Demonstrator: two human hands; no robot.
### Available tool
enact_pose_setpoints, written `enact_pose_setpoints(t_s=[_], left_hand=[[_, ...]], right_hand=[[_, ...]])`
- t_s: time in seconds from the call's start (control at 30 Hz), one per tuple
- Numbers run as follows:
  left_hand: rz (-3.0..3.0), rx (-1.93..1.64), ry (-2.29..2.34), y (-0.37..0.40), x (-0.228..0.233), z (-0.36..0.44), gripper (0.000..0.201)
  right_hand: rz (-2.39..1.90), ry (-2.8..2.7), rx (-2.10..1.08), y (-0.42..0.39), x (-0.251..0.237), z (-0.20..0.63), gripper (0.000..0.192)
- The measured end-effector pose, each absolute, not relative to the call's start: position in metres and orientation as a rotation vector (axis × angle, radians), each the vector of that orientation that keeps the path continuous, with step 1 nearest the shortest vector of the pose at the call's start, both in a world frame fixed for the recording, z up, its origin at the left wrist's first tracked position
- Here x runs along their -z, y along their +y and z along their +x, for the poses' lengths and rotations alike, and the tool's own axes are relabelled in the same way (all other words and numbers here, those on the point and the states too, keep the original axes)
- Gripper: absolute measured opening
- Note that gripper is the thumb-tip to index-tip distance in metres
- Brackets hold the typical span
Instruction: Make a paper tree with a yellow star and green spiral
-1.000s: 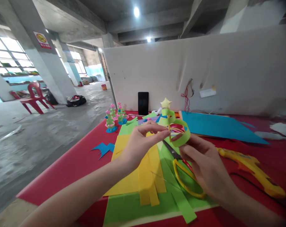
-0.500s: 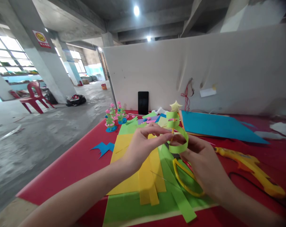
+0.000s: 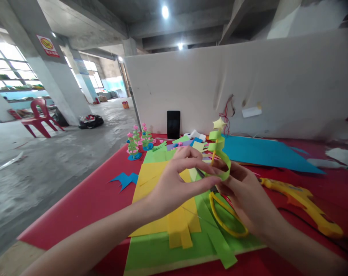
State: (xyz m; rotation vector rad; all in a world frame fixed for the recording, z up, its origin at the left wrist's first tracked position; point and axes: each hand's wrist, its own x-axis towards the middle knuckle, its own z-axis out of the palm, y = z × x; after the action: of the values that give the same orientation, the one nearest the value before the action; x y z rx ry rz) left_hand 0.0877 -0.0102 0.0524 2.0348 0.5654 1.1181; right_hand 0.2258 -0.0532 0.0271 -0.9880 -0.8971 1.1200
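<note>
Both hands met above the middle of the red desk [image 3: 76, 207], holding a small paper tree [image 3: 219, 151] up in the air rather than letting it stand, probably because its green strip was coiled loosely round a thin orange stick and would have sagged or unwound without support. The left hand [image 3: 176, 184] was closed in a pinch, its thumb and forefinger brought together at the lower loop of the green strip, which kept that loop in shape. The right hand [image 3: 245, 195] cupped the tree from below and behind, its fingers curled round the foot of the stick so that the tree stayed nearly upright, leaning slightly, with the pale yellow star [image 3: 219, 123] on top. Directly beneath the hands lay the yellow-handled scissors [image 3: 227, 218] on a green paper sheet [image 3: 162, 253], with cut yellow paper strips [image 3: 179, 226] lying over it, all close enough to reach without shifting. A yellow glue gun [image 3: 303, 203] lay to the right, just beside the right wrist. Further back a blue paper sheet [image 3: 266, 153] was spread flat, three small finished paper trees [image 3: 139, 142] stood together near the far left edge, out of the way, and a black phone [image 3: 173, 124] leaned upright against the white partition [image 3: 277, 84].
</note>
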Motion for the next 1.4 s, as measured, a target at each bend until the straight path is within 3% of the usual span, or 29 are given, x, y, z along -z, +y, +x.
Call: enact_pose_setpoints(t_s=[0.5,0.9,1.2,1.4], left_hand=[[2.066,-1.091,0.684,-0.001,-0.059,0.082,0.009],[1.971,-1.012,0.771,0.004,-0.057,0.082,0.010],[1.901,-1.184,0.742,0.007,-0.052,0.082,0.009],[1.944,-1.160,0.778,-0.001,-0.056,0.083,0.021]], right_hand=[[-1.001,-0.922,-1.249,-0.052,-0.027,0.226,0.012],[-1.022,-0.851,-1.176,-0.053,-0.030,0.223,0.019],[-1.002,-0.930,-1.155,-0.055,-0.031,0.223,0.014],[-0.989,-0.957,-1.131,-0.055,-0.031,0.224,0.012]])
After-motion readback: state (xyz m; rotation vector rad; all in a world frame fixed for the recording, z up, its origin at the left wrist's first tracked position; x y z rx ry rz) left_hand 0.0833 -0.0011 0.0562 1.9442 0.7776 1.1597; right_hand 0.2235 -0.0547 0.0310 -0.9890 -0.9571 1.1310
